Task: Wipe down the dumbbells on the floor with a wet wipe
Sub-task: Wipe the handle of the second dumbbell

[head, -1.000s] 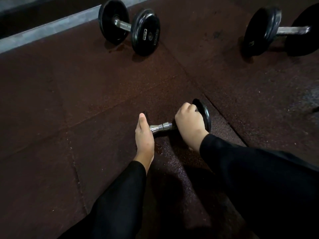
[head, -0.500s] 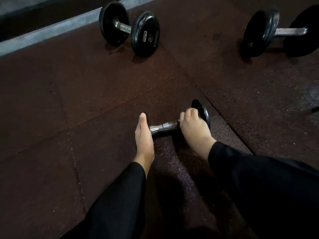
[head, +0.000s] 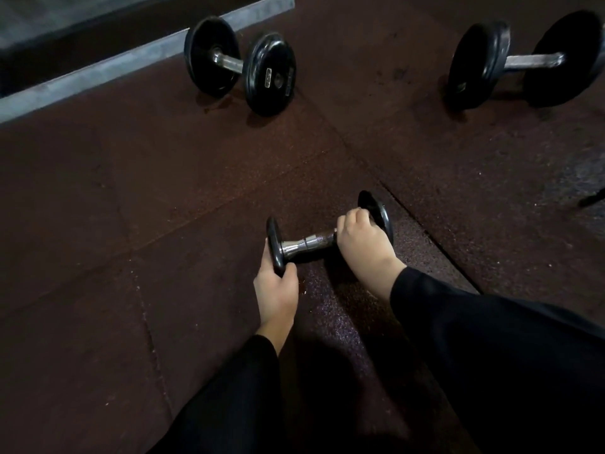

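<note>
Left hand: our left hand (head: 276, 291) grips the small dumbbell (head: 309, 245) by its left plate (head: 274, 245), thumb curled round the rim.
Right hand: our right hand (head: 361, 239) curls over the bar against the right plate (head: 376, 211).
Wipe: not visible; maybe under the right hand.
Dumbbell: flat on the rubber floor (head: 131, 208), close before us.
Technique: brace the plate, rub along the bar, roll to reach the underside.
Remaining: two larger dumbbells (head: 240, 65) (head: 527, 62) well apart, beyond.

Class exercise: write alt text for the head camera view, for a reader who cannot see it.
Two hands hold a small dumbbell on a dark rubber floor: left hand grips one plate, right hand the other end. Two larger dumbbells lie beyond.
</note>
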